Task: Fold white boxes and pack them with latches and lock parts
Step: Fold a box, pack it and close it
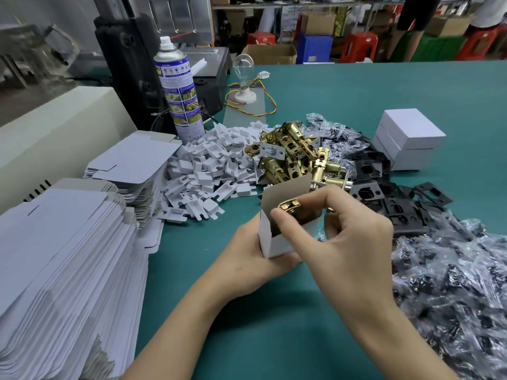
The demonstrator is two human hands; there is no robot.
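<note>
- Cradling the open white box (275, 244) at frame centre, the left hand (244, 259) grips its thin, crushable card low.
- The right hand (354, 242) pinches a brass latch (289, 207) at its mouth: probably heavy, rigid, slick.

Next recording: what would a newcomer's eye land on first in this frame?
At the centre, the left hand holds an open white box while the right hand pinches a brass latch at its mouth. Just behind gleams a heap of brass latches, and tall stacks of flat box blanks fill the left edge.
</note>
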